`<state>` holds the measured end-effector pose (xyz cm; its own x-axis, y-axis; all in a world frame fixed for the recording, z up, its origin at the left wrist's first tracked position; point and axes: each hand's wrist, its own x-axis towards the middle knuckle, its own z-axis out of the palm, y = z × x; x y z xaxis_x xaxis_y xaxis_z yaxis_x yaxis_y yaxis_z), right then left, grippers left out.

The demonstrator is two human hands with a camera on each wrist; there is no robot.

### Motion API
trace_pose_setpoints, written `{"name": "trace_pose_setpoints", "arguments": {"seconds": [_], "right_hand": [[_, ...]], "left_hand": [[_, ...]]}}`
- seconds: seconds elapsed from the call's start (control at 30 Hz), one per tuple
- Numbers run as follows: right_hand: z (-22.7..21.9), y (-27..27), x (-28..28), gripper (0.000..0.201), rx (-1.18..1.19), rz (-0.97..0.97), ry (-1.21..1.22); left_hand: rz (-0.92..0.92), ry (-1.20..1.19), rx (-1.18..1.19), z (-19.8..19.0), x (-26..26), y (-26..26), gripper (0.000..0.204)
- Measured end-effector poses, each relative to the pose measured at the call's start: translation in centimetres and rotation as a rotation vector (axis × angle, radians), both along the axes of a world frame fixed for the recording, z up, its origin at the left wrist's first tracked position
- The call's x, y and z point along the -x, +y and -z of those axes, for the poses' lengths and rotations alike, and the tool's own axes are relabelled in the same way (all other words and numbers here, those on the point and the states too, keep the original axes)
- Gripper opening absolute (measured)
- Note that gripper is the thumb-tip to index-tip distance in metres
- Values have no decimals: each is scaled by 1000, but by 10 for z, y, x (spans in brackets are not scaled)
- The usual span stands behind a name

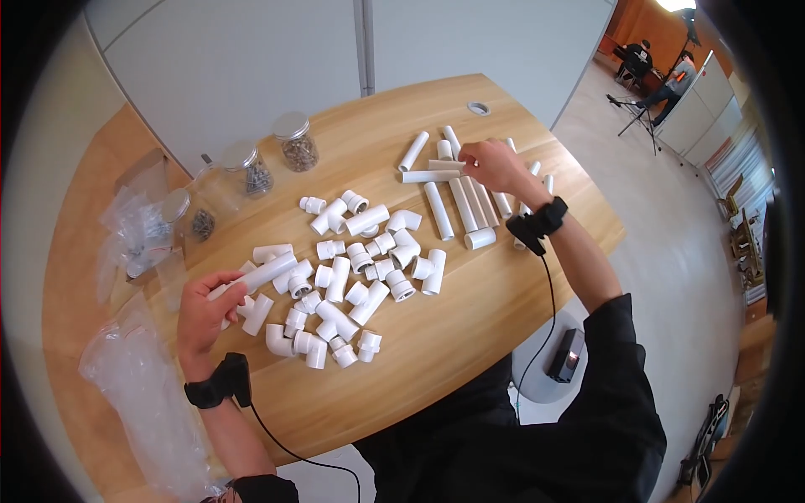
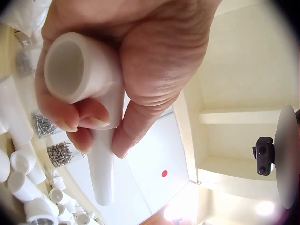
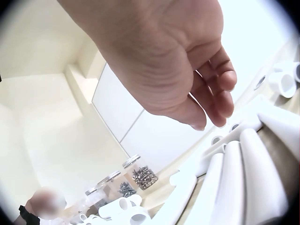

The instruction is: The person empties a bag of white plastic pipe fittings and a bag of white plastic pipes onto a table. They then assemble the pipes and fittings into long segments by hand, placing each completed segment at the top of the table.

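Note:
My left hand (image 1: 205,310) grips a white pipe fitting (image 2: 70,68), fingers wrapped round its body. Out of that fitting runs a straight white pipe (image 2: 102,168), angled up over the pile in the head view. The fitting's open mouth faces the left wrist camera; my fingers hide part of its shape. Over the straight pipes at the table's right, my right hand (image 1: 495,165) hovers with loosely bent fingers and nothing between thumb and fingertips. Closest below it in the head view is a crosswise white pipe (image 1: 430,176). More pipes (image 3: 232,183) lie side by side under the hand.
Loose white tees, elbows and couplings (image 1: 339,279) cover the middle of the wooden table (image 1: 436,335). Jars of screws (image 1: 297,144) stand along the back left, beside clear plastic bags (image 1: 138,369). Cables hang from both wrist cameras. Two people (image 1: 675,80) are far off at right.

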<state>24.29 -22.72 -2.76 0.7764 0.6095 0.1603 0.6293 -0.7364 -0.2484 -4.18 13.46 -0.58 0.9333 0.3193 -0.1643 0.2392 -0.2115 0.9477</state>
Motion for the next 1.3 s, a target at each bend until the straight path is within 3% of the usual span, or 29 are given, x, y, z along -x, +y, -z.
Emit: {"name": "trace_pose_setpoints", "arguments": {"seconds": [0.33,0.67,0.77,0.87,0.93,1.0,1.13,1.3], "right_hand": [[19,64,-40,25,246,203,-82],[19,69,-36,18,200,312,-47],[9,71,-33,18,81,318,2],[-13,70,-7,20,-57,173,-56],[-30,76,27,20,-472,-74,484],[-27,86,65,21,-763,-311,714],[-27,103,114,21,-770,-379,867],[-17,113,119,22,-819,-396,879]], "left_hand": [[1,22,-56,-1,-1,-7,23],[28,-14,-22,1,-5,-17,23],[12,-23,-5,1,-5,-17,22],[14,-53,16,6,-7,-17,22],[34,-95,79,9,-10,-18,21],[52,-99,107,10,-12,-20,20],[71,-135,255,6,-9,-26,20],[74,-162,319,5,-7,-27,21]]}}
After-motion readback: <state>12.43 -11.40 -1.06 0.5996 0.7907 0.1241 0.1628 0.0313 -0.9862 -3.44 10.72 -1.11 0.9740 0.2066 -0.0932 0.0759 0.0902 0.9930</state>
